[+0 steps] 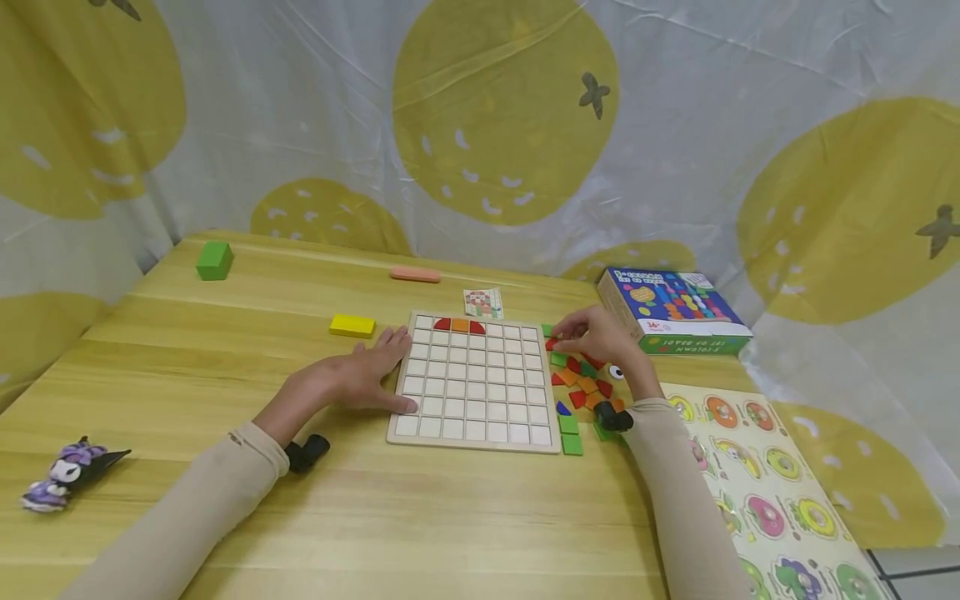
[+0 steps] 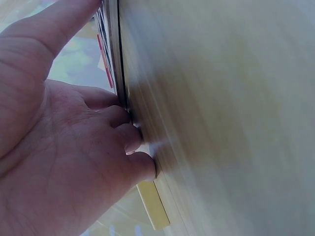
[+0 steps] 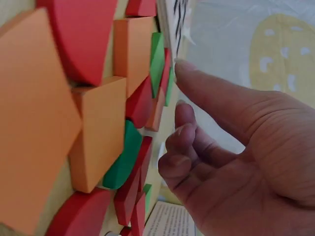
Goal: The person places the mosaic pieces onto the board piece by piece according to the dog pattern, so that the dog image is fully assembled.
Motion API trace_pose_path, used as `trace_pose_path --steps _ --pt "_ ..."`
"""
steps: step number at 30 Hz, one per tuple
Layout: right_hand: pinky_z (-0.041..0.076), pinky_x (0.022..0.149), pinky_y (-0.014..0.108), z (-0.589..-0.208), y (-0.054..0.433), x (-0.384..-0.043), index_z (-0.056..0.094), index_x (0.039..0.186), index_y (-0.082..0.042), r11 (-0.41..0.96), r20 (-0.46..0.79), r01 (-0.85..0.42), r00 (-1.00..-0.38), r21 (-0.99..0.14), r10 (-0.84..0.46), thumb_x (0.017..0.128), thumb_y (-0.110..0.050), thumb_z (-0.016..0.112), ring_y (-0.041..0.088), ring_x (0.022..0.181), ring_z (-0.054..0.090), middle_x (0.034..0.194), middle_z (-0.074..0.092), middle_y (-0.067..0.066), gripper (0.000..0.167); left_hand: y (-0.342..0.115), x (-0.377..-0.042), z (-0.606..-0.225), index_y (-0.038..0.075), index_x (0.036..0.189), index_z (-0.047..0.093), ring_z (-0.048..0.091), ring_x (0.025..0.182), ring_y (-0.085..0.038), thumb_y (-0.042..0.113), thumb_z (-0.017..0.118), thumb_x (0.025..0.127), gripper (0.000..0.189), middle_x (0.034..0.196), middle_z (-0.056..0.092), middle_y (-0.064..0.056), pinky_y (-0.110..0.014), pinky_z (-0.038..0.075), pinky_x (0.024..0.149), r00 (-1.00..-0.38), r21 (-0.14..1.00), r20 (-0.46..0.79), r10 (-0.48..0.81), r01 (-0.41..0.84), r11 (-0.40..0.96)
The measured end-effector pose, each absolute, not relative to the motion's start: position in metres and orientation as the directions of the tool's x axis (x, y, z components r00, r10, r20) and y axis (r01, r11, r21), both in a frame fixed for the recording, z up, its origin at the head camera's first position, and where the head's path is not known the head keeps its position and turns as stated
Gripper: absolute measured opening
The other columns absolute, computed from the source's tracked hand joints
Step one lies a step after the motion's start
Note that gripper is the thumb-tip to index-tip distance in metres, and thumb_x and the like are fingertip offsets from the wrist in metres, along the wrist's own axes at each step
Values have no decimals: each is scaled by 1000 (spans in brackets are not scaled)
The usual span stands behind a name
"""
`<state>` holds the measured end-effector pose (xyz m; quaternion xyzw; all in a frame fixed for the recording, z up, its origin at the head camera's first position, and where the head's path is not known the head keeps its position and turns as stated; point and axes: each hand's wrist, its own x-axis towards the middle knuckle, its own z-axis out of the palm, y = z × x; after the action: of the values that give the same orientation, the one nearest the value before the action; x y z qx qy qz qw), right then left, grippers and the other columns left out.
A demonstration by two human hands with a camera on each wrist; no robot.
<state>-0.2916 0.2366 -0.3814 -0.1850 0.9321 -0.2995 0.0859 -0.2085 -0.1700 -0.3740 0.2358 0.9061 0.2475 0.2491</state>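
A wooden grid board (image 1: 450, 406) lies on the table. In its top row sit two red quarter-round pieces (image 1: 443, 324) with an orange square (image 1: 461, 325) between them. My left hand (image 1: 363, 375) rests along the board's left edge, thumb on the lower left corner area, fingers at the upper side. Over the loose pieces beyond the board's right edge is my right hand (image 1: 600, 337), its fingertips close to a red piece (image 1: 552, 343). In the right wrist view a gap shows between thumb and forefinger, with nothing held. Orange blocks (image 3: 101, 132) and a green piece (image 3: 123, 157) lie beside it.
A small pattern card (image 1: 483, 303) lies behind the board. A blue-green box (image 1: 675, 308) stands back right, with a fruit puzzle sheet (image 1: 772, 483) in front. Left are a yellow block (image 1: 352, 325), a green block (image 1: 215, 261) and a purple-black figurine (image 1: 67, 475). A pink stick (image 1: 415, 275) lies behind.
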Motion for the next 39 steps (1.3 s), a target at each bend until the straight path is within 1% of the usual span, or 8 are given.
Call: trace_pose_path --steps 3,9,17,25,31,35,39 --pt "50 69 30 -384 235 -292 84 111 -4 779 -78 -257 -928 -572 -363 95 -12 85 18 75 58 91 77 6 18 -171 -208 -373 -9 169 4 -7 165 -46 48 76 100 115 178 -6 -29 -70 -1 129 -764 563 -336 550 305 768" --pt "52 70 30 -388 234 -291 82 112 -2 789 -91 -221 -940 -573 -329 98 -13 82 20 78 61 91 75 9 18 -170 -208 -373 -9 169 4 -6 165 -46 48 77 100 115 178 -5 -29 -70 -1 129 -767 557 -340 544 303 774" --pt "48 71 32 -391 232 -289 79 112 0 806 -103 -155 -961 -571 -258 98 -12 82 24 82 55 91 66 10 19 -169 -206 -376 -9 169 5 -6 165 -45 47 77 100 115 178 -6 -28 -70 0 129 -769 562 -339 542 296 772" --pt "49 68 30 -388 231 -289 75 107 -1 818 -130 -161 -953 -552 -275 99 -13 81 22 78 56 87 66 8 16 -170 -207 -376 -8 169 5 -6 165 -44 48 77 99 115 178 -5 -27 -69 0 129 -771 563 -335 541 297 772" --pt "51 72 31 -385 231 -289 71 104 0 817 -154 -145 -950 -558 -273 100 -13 79 25 83 57 94 67 11 15 -170 -208 -376 -8 169 4 -6 165 -45 48 78 99 116 178 -6 -27 -69 -1 129 -771 561 -335 541 298 772" --pt "53 77 32 -383 230 -288 75 104 0 805 -123 -160 -953 -571 -277 100 -13 79 26 87 60 97 71 12 14 -170 -208 -376 -8 169 4 -6 165 -44 47 78 99 115 178 -6 -27 -69 -1 129 -770 561 -337 542 298 772" --pt "55 75 33 -378 226 -288 81 108 0 773 -65 -214 -948 -597 -313 102 -13 76 28 85 64 98 77 13 15 -170 -209 -376 -8 169 5 -6 166 -44 47 77 99 115 178 -6 -26 -69 -1 129 -771 558 -339 540 297 775"
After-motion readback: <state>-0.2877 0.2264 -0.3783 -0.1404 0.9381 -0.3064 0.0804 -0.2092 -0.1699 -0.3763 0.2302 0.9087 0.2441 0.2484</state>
